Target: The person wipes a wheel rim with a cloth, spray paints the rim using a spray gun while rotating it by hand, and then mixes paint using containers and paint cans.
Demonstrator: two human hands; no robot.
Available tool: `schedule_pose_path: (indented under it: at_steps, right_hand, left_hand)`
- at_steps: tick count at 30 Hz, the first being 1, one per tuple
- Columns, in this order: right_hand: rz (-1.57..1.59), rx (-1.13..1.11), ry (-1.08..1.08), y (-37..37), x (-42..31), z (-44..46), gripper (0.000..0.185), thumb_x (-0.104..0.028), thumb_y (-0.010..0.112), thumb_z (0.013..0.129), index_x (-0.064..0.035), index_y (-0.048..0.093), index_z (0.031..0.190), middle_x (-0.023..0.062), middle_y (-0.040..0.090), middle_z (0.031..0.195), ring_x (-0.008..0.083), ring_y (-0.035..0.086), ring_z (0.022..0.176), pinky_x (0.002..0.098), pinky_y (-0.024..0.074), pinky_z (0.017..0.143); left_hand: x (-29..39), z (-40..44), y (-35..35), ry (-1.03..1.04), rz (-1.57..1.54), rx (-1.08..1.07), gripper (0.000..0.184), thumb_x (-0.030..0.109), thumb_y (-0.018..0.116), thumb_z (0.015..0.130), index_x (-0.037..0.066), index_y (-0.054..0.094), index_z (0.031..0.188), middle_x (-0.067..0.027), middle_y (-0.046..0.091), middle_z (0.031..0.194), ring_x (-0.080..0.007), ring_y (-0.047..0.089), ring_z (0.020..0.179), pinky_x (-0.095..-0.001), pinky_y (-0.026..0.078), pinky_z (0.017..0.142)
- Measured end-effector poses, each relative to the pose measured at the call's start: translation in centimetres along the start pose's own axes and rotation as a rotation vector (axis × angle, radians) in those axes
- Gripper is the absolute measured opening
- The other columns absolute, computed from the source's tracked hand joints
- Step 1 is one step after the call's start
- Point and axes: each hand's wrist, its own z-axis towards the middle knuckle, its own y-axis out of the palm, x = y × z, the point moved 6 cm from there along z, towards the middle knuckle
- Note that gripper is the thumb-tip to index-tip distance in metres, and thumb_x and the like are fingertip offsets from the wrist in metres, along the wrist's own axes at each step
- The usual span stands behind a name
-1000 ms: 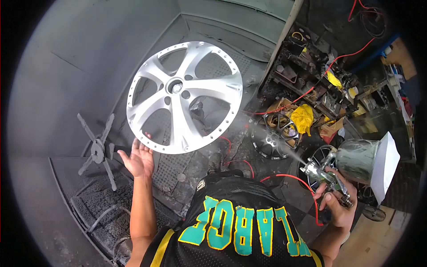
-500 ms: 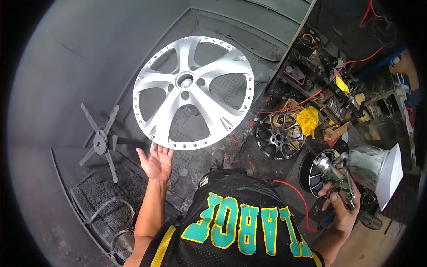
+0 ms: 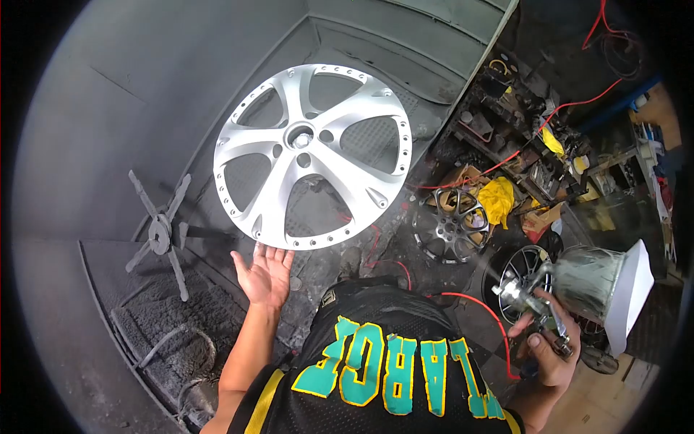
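A silver five-spoke wheel face (image 3: pixel 282 181) fills the upper middle, its broad face turned up toward me. Under its near edge, my left hand (image 3: pixel 266 278) is palm up with fingers stretched out, the fingertips at the rim. My right hand (image 3: pixel 553 354) is wrapped round a metal spray gun (image 3: pixel 531 293) at the lower right, well apart from the wheel. On the gun sits a cloudy paint cup (image 3: pixel 589 282) with a white paper-like cover (image 3: pixel 632 296). A faint haze shows near the gun's nozzle.
Left of the wheel stands a dusty spoked stand (image 3: pixel 159 233). Dark wheels (image 3: pixel 452 226) lie at the right by a yellow cloth (image 3: pixel 497 201). A red hose (image 3: pixel 477 298) runs across the floor. Cluttered shelves (image 3: pixel 506 137) line the right; grey booth walls (image 3: pixel 144 94) enclose the left.
The wheel face has turned slightly counterclockwise. My left hand has shifted right along its edge. The spray gun has moved slightly left and down, and haze now shows by its nozzle.
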Motion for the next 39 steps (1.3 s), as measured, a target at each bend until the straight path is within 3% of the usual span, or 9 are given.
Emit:
schedule_pose_path:
  at_steps: [5, 9, 12, 16, 20, 22, 27, 34, 39]
  right_hand:
    - [0.046, 0.163, -0.007, 0.6, -0.4, 0.1, 0.07, -0.024, 0.075, 0.079, 0.0162, 0.054, 0.132, 0.0175, 0.07, 0.085, 0.0212, 0.068, 0.074, 0.0269, 0.0513, 0.055]
    - [0.178, -0.111, 0.179, 2.0, 0.5, -1.2, 0.063, -0.011, 0.075, 0.07, 0.0151, 0.061, 0.125, 0.0169, 0.071, 0.086, 0.0208, 0.068, 0.074, 0.0265, 0.0513, 0.058]
    - [0.168, -0.143, 0.166, 2.3, 0.6, -1.7, 0.061, -0.01, 0.074, 0.07, 0.0151, 0.061, 0.125, 0.0148, 0.072, 0.083, 0.0192, 0.068, 0.075, 0.026, 0.0507, 0.059]
    - [0.082, -0.043, 0.126, 0.7, 0.9, -1.0, 0.065, -0.019, 0.075, 0.075, 0.0141, 0.059, 0.128, 0.0134, 0.072, 0.09, 0.0183, 0.069, 0.077, 0.0259, 0.0513, 0.058]
    - [0.069, 0.064, 0.124, -1.2, 1.3, 0.0, 0.072, -0.025, 0.076, 0.077, 0.0134, 0.054, 0.134, 0.0134, 0.07, 0.088, 0.0191, 0.069, 0.076, 0.0249, 0.0511, 0.053]
    - [0.083, 0.095, 0.103, -1.8, 1.3, 0.2, 0.073, -0.025, 0.076, 0.077, 0.0139, 0.053, 0.134, 0.0141, 0.07, 0.087, 0.0203, 0.07, 0.076, 0.0255, 0.0515, 0.051]
    - [0.087, 0.109, 0.064, -2.4, 1.6, 0.1, 0.073, -0.026, 0.077, 0.079, 0.0146, 0.052, 0.135, 0.0144, 0.069, 0.087, 0.0211, 0.07, 0.075, 0.0254, 0.0519, 0.051]
    - [0.057, 0.21, -0.047, -3.0, 1.7, 0.4, 0.08, -0.03, 0.075, 0.081, 0.0159, 0.046, 0.139, 0.0157, 0.069, 0.087, 0.0198, 0.068, 0.073, 0.0235, 0.0503, 0.05]
    - [0.078, 0.108, 0.027, -2.2, 2.3, 0.6, 0.079, -0.029, 0.074, 0.081, 0.0152, 0.046, 0.139, 0.0179, 0.067, 0.086, 0.0205, 0.067, 0.074, 0.0234, 0.0507, 0.051]
  left_hand:
    - [-1.1, -0.6, 0.5, -0.009, -0.051, 0.02, 0.091, 0.07, 0.034, 0.098, -0.003, 0.028, 0.152, -0.0226, 0.035, 0.155, -0.0382, 0.034, 0.144, -0.0516, 0.026, 0.121]
    - [-0.7, -0.4, 0.6, -0.016, -0.067, 0.01, 0.092, 0.07, 0.034, 0.098, -0.003, 0.025, 0.153, -0.0242, 0.033, 0.155, -0.0394, 0.032, 0.145, -0.0515, 0.025, 0.122]
    - [1.0, 0.5, -0.2, -0.014, -0.017, 0.069, 0.095, 0.071, 0.033, 0.098, -0.005, 0.022, 0.154, -0.0249, 0.031, 0.156, -0.0402, 0.031, 0.145, -0.0518, 0.025, 0.121]
    - [5.5, 3.5, -2.0, -0.063, 0.132, 0.055, 0.096, 0.074, 0.029, 0.097, -0.006, 0.033, 0.149, -0.0246, 0.041, 0.148, -0.0375, 0.046, 0.13, -0.0483, 0.039, 0.108]
    - [9.5, 7.0, -1.5, 0.038, 0.14, 0.106, 0.094, 0.072, 0.028, 0.099, -0.007, 0.027, 0.151, -0.0275, 0.04, 0.149, -0.0393, 0.047, 0.131, -0.0502, 0.038, 0.111]
    - [11.1, 8.1, -2.3, 0.231, 0.109, 0.166, 0.094, 0.07, 0.028, 0.1, -0.007, 0.021, 0.153, -0.0287, 0.038, 0.15, -0.0418, 0.044, 0.135, -0.0532, 0.034, 0.115]
    - [8.9, 7.3, -2.2, 0.074, 0.11, 0.171, 0.092, 0.069, 0.026, 0.101, -0.005, 0.017, 0.155, -0.0277, 0.038, 0.152, -0.0436, 0.042, 0.138, -0.0578, 0.034, 0.114]
    - [6.5, 5.8, -1.7, 0.024, 0.104, 0.181, 0.09, 0.068, 0.027, 0.101, -0.007, 0.028, 0.151, -0.0239, 0.042, 0.151, -0.0382, 0.041, 0.14, -0.0536, 0.033, 0.116]
    - [5.1, 5.5, -4.8, 0.029, 0.243, 0.086, 0.082, 0.066, 0.026, 0.102, -0.005, 0.04, 0.14, -0.0228, 0.053, 0.14, -0.0382, 0.055, 0.127, -0.0514, 0.046, 0.106]
